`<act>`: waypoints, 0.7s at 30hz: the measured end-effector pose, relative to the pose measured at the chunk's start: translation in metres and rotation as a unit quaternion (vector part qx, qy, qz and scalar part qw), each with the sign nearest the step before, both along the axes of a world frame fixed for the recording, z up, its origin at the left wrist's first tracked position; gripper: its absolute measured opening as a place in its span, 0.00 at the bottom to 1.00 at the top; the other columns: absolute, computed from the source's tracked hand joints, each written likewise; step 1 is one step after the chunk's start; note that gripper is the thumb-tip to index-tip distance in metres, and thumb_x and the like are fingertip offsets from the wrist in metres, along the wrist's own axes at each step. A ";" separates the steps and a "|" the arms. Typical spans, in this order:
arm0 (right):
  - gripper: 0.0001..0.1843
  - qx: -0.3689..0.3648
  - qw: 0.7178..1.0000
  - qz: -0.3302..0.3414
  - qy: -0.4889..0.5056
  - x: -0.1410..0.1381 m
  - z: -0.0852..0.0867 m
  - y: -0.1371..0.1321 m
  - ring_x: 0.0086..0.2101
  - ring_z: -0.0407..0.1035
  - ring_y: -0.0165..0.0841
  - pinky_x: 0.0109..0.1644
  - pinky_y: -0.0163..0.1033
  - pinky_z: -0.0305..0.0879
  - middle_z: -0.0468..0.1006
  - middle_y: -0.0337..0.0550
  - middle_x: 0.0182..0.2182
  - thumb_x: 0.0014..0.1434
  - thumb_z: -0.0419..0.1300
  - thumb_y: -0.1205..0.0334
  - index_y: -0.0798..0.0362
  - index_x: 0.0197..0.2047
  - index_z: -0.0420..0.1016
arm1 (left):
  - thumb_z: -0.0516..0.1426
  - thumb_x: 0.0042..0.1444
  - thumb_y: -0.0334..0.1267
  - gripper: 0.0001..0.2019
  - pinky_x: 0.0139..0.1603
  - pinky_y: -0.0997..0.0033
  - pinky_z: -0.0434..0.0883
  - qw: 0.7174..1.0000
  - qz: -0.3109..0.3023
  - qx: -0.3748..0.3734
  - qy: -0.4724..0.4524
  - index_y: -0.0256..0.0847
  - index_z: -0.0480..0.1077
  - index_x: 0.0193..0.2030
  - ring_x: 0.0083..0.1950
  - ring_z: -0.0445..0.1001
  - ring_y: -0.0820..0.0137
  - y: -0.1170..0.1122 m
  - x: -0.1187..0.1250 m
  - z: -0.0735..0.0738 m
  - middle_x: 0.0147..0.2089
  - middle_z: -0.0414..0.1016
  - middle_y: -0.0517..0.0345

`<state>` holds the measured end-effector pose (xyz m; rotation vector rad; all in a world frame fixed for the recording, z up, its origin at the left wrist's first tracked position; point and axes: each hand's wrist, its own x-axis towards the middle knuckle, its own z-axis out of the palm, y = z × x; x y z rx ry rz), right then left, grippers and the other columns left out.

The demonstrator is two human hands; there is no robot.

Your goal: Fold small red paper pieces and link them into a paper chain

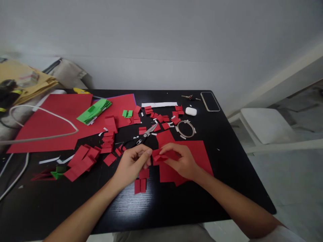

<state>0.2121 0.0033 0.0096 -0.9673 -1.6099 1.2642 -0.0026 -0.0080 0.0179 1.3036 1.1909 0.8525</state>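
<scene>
My right hand (180, 161) pinches a small folded red paper piece (157, 156), its flaps standing partly up. Close beside it on the left is my left hand (137, 160), fingers curled and thumb pressed in; whatever it may hold is hidden. Beneath my right hand lie larger red paper sheets (194, 151). Just in front of my left wrist are folded red paper pieces (140, 186) on the black table. Partly open scissors (145, 135) lie beyond my left hand, near scattered small red folded papers (165, 125).
A tape ring (193, 129) with white scraps, a white earbud case (191, 111), keys (191, 97) and a phone (210, 101) lie at the back right. Green paper strips (94, 111) and large red sheets (50, 124) cover the left, crossed by a white cable (63, 118).
</scene>
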 end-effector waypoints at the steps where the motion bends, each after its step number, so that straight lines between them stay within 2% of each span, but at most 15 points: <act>1: 0.04 -0.034 0.999 -0.008 0.011 -0.001 -0.001 0.000 0.40 0.80 0.38 0.49 0.46 0.76 0.85 0.41 0.38 0.61 0.70 0.59 0.46 0.40 0.81 | 0.57 0.68 0.49 0.15 0.28 0.74 0.67 0.999 0.005 0.029 0.018 0.38 0.76 0.41 0.27 0.69 0.74 0.000 -0.001 0.000 0.28 0.73 0.60; 3: 0.06 -0.101 0.994 -0.020 0.036 -0.003 -0.002 0.001 0.38 0.80 0.37 0.46 0.44 0.76 0.85 0.40 0.36 0.59 0.72 0.57 0.46 0.38 0.81 | 0.58 0.68 0.46 0.13 0.35 0.73 0.70 0.996 0.013 0.079 0.036 0.40 0.75 0.49 0.34 0.73 0.72 0.000 -0.002 -0.001 0.35 0.75 0.58; 5: 0.08 -0.149 0.987 -0.022 0.049 -0.005 -0.003 0.003 0.35 0.79 0.35 0.43 0.42 0.75 0.85 0.39 0.34 0.57 0.73 0.55 0.48 0.36 0.81 | 0.59 0.67 0.44 0.14 0.40 0.72 0.72 0.995 0.000 0.098 0.029 0.41 0.73 0.55 0.40 0.75 0.70 0.000 -0.002 -0.002 0.41 0.76 0.56; 8: 0.11 -0.184 0.981 -0.025 0.051 -0.005 -0.005 0.005 0.33 0.77 0.34 0.41 0.40 0.74 0.84 0.38 0.32 0.55 0.74 0.54 0.49 0.36 0.80 | 0.59 0.67 0.42 0.11 0.43 0.71 0.74 0.996 -0.019 0.085 0.022 0.41 0.72 0.52 0.41 0.76 0.70 0.000 0.001 -0.003 0.44 0.77 0.55; 12: 0.12 -0.188 0.981 -0.032 0.041 -0.005 -0.007 0.006 0.33 0.76 0.34 0.40 0.40 0.72 0.83 0.38 0.31 0.55 0.73 0.52 0.50 0.35 0.80 | 0.59 0.66 0.41 0.07 0.40 0.72 0.73 0.997 -0.007 0.067 0.028 0.40 0.73 0.43 0.36 0.74 0.72 0.002 0.004 -0.005 0.39 0.77 0.58; 15: 0.13 -0.182 0.982 -0.040 0.036 -0.005 -0.008 0.006 0.34 0.77 0.34 0.40 0.39 0.72 0.82 0.38 0.32 0.56 0.73 0.52 0.50 0.36 0.78 | 0.61 0.65 0.40 0.06 0.38 0.73 0.72 0.998 0.004 0.067 0.018 0.41 0.73 0.42 0.34 0.73 0.74 0.002 0.004 -0.008 0.37 0.76 0.60; 18: 0.16 -0.180 0.982 -0.060 0.024 -0.006 -0.007 0.005 0.33 0.77 0.33 0.38 0.38 0.71 0.82 0.38 0.32 0.57 0.72 0.54 0.49 0.44 0.76 | 0.62 0.64 0.39 0.07 0.39 0.74 0.73 0.997 0.024 0.075 0.005 0.41 0.72 0.45 0.35 0.74 0.74 0.002 0.005 -0.012 0.38 0.77 0.60; 21: 0.19 -0.170 0.983 -0.064 0.007 -0.006 -0.007 0.003 0.33 0.77 0.33 0.38 0.38 0.72 0.82 0.38 0.32 0.58 0.72 0.55 0.49 0.50 0.75 | 0.63 0.63 0.39 0.12 0.42 0.72 0.74 0.996 0.039 0.079 -0.009 0.42 0.70 0.52 0.38 0.76 0.72 0.001 0.006 -0.015 0.40 0.78 0.59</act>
